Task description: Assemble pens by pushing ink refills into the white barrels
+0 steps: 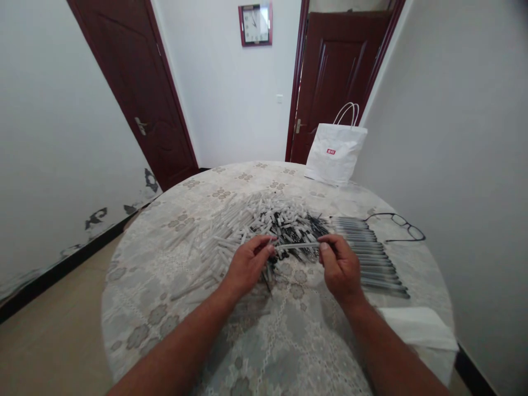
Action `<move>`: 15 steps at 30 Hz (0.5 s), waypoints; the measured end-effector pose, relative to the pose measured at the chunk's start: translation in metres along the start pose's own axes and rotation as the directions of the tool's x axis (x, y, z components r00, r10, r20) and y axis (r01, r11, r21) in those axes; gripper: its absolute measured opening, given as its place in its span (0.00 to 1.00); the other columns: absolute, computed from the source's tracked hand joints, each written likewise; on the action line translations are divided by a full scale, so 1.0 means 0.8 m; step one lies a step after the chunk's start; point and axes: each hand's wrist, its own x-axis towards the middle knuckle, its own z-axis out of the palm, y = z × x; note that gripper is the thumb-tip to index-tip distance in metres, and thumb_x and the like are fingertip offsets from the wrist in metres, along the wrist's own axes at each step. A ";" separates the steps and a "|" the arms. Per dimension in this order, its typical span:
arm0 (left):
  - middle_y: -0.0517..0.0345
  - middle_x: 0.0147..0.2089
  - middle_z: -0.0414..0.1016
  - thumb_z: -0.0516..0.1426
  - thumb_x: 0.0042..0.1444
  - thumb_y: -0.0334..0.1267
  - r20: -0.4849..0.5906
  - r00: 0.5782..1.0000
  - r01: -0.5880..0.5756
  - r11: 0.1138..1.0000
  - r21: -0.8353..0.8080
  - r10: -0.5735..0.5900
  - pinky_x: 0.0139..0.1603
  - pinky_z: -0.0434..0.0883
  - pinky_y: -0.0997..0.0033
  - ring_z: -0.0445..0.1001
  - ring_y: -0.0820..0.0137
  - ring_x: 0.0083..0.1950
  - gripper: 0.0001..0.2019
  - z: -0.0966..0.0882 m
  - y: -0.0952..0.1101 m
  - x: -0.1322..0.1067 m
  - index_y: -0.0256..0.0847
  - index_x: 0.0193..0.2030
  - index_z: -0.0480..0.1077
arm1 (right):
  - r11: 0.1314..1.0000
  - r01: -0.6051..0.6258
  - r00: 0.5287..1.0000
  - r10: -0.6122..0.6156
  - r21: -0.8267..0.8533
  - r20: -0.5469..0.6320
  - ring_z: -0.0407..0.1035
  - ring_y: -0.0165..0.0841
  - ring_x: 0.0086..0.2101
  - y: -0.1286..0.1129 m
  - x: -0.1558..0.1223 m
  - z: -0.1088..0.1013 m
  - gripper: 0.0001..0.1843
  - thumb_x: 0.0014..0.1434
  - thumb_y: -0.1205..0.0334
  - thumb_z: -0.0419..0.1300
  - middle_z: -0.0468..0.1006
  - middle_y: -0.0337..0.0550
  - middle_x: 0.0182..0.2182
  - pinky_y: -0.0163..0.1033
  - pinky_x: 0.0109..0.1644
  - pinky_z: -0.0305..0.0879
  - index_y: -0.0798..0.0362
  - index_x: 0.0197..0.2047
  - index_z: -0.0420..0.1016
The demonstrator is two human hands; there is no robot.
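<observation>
A clear pen barrel (297, 246) stretches level between my two hands, just above the table. My left hand (251, 264) pinches its left end between thumb and fingers, and my right hand (340, 267) grips its right end. Behind and below them spreads a heap of pen parts: clear barrels (223, 236) on the left, whitish small pieces (268, 212) at the back, and black caps and tips (291, 228) in the middle. To the right of my right hand lies a row of assembled-looking pens (371, 256), side by side.
A round table with a patterned lace cloth (264, 352) carries everything. Eyeglasses (402, 225) rest at its right, near a folded white sheet (418, 327). At the back right stands a white paper bag (336, 154). Walls and two doors lie beyond.
</observation>
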 end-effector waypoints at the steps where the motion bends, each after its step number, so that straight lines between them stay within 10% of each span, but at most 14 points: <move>1: 0.53 0.40 0.79 0.58 0.62 0.44 0.001 0.997 0.078 0.991 -0.105 -0.079 0.38 0.71 0.69 0.77 0.65 0.40 0.15 0.000 0.004 -0.001 0.42 0.53 0.76 | 1.000 0.009 1.000 -0.009 -0.009 0.011 0.67 0.33 0.28 -0.003 -0.001 0.001 0.10 0.66 0.56 0.55 0.72 0.38 0.27 0.37 0.31 0.61 0.50 0.43 0.74; 7: 0.51 0.44 0.79 0.67 0.52 0.42 -0.027 0.946 0.236 0.745 -0.623 -0.322 0.39 0.75 0.71 0.79 0.68 0.41 0.18 0.011 0.008 -0.012 0.38 0.47 0.75 | 1.000 0.023 0.999 -0.023 0.011 0.029 0.70 0.35 0.30 -0.011 -0.007 0.006 0.10 0.65 0.57 0.55 0.76 0.41 0.30 0.37 0.32 0.63 0.50 0.44 0.75; 15: 0.57 0.38 0.78 0.68 0.52 0.44 -0.071 0.948 0.200 0.753 -0.626 -0.311 0.42 0.77 0.67 0.76 0.73 0.34 0.17 0.011 -0.017 -0.022 0.39 0.47 0.76 | 1.000 0.005 0.998 -0.007 0.031 0.067 0.69 0.34 0.29 -0.010 -0.014 0.013 0.11 0.66 0.55 0.56 0.75 0.41 0.30 0.36 0.31 0.64 0.50 0.45 0.75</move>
